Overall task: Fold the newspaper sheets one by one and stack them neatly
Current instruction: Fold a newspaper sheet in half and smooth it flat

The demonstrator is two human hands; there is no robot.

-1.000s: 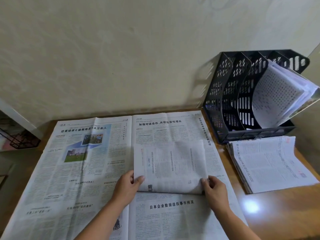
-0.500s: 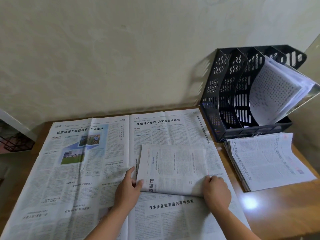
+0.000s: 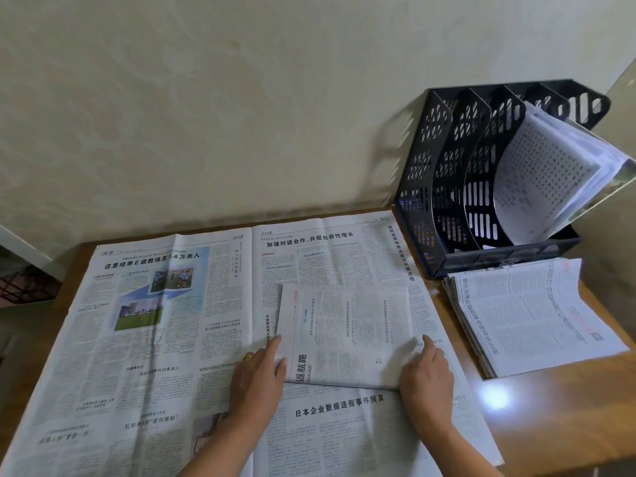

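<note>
thin newsprint, light and floppy, creasing easily; lying unfolded across the table: open sheets (image 3: 165, 339); left hand (image 3: 256, 376) pinching folded sheet (image 3: 347, 333) at its near left corner; right hand (image 3: 425, 375) gripping the near right corner; needing both-corner support, likely sagging otherwise; waiting at far right: folded stack (image 3: 537, 315).

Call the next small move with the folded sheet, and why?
Probably lift the folded sheet and carry it right onto the stack. It looks fully folded, lying flat on the open newspaper; the left hand and right hand hold its near corners, and the stack lies just right, before the file rack.
</note>
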